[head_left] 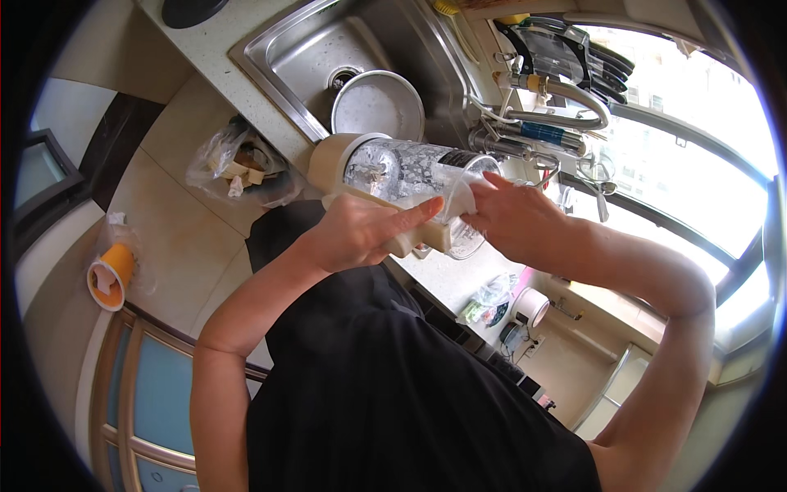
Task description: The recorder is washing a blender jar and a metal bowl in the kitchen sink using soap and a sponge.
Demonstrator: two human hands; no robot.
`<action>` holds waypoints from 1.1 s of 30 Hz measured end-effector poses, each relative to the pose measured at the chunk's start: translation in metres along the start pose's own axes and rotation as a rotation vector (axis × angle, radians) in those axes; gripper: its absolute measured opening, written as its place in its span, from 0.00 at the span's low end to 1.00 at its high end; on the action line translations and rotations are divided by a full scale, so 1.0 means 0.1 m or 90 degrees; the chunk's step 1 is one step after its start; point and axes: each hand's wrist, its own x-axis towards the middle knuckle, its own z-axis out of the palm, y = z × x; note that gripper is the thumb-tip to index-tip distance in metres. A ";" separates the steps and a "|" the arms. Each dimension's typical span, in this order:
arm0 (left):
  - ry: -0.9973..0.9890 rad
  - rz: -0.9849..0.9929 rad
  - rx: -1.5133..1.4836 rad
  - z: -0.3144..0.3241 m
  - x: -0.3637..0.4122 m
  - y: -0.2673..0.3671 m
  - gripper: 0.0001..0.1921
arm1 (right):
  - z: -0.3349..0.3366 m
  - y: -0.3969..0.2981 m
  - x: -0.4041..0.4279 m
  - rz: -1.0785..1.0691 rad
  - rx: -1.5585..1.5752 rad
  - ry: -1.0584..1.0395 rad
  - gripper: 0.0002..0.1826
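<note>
My left hand [363, 230] grips the cream handle of a clear blender jug [409, 163], which is tilted onto its side in front of my body. The jug has a cream collar [329, 163] at its bottom end, a dark label with writing, and wet-looking walls. A thin white cloth or tissue [458, 197] is bunched in my right hand [519, 215] at the jug's open end. Some of that hand's fingertips are hidden behind the cloth and rim. Just beyond the jug, a round metal pan [378, 104] sits in the stainless-steel sink [289, 55].
A curved tap [578, 101] and a knife rack [553, 55] stand by the window. On the counter [424, 277] are a plastic bag of greens [492, 298] and a white appliance [530, 306]. A plastic rubbish bag [243, 166] hangs by the counter edge; an orange bin [114, 277] is at left.
</note>
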 end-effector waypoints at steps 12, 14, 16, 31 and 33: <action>-0.069 -0.096 -0.077 0.16 0.20 -0.03 0.31 | 0.05 0.17 0.22 0.092 0.124 -0.173 0.09; -0.054 -0.065 -0.117 0.41 0.22 0.01 0.31 | 0.08 0.12 -0.02 0.118 0.162 -0.195 0.09; -0.053 -0.047 -0.175 0.70 0.26 0.06 0.31 | 0.31 0.16 -0.28 0.152 0.193 -0.210 0.08; -0.080 -0.066 -0.253 3.31 -0.22 0.51 0.29 | 2.72 0.48 -1.97 0.162 0.342 -0.102 0.11; -0.063 -0.095 -0.254 3.57 -0.36 0.53 0.28 | 3.00 0.50 -2.09 0.180 0.364 -0.049 0.13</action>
